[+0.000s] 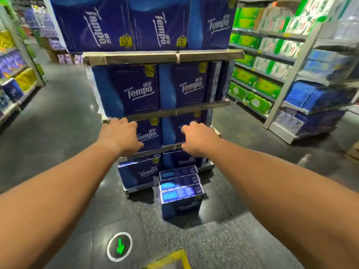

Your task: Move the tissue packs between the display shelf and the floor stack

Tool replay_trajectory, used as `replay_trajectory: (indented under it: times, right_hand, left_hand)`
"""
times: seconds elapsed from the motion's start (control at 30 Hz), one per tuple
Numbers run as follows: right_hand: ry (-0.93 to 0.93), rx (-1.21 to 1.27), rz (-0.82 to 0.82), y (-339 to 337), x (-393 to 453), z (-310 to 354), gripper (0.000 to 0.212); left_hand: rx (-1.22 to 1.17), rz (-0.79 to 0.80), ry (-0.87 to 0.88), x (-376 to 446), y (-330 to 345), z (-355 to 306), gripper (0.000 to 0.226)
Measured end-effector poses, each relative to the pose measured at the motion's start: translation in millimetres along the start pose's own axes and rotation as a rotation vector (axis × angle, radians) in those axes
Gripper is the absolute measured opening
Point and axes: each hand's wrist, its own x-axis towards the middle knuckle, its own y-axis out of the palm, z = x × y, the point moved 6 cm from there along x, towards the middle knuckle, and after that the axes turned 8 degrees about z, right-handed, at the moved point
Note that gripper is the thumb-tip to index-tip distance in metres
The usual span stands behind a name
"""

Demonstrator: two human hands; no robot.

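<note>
Underfoot, a grey speckled floor runs down a shop aisle between side shelves of green and blue packs. Straight ahead, the display shelf holds blue tissue packs marked "Tempo" on every tier; the floor stack sits at its foot. The left hand and right hand reach toward one tier's packs, fingers loosely curled, gripping nothing.
</note>
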Motion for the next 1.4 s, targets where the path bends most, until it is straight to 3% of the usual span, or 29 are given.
replay_trajectory:
  times: [0.27, 0.57, 0.93, 1.4]
  right_hand:
    - [0.102, 0.113, 0.111, 109, -113, -54, 0.041]
    - [0.174, 0.162, 0.312, 222, -223, -27, 0.047]
    - [0.123, 0.129, 0.278, 233, -244, -42, 0.049]
    - [0.111, 0.163, 0.297, 270, -214, -159, 0.051]
  left_hand:
    - [-0.045, 0.180, 0.121, -100, 97, -103, 0.052]
    - [-0.047, 0.386, 0.157, -197, 204, -138, 0.056]
    - [-0.012, 0.379, 0.105, -225, 213, -154, 0.053]
    - [-0.111, 0.462, 0.045, -188, 253, -275, 0.049]
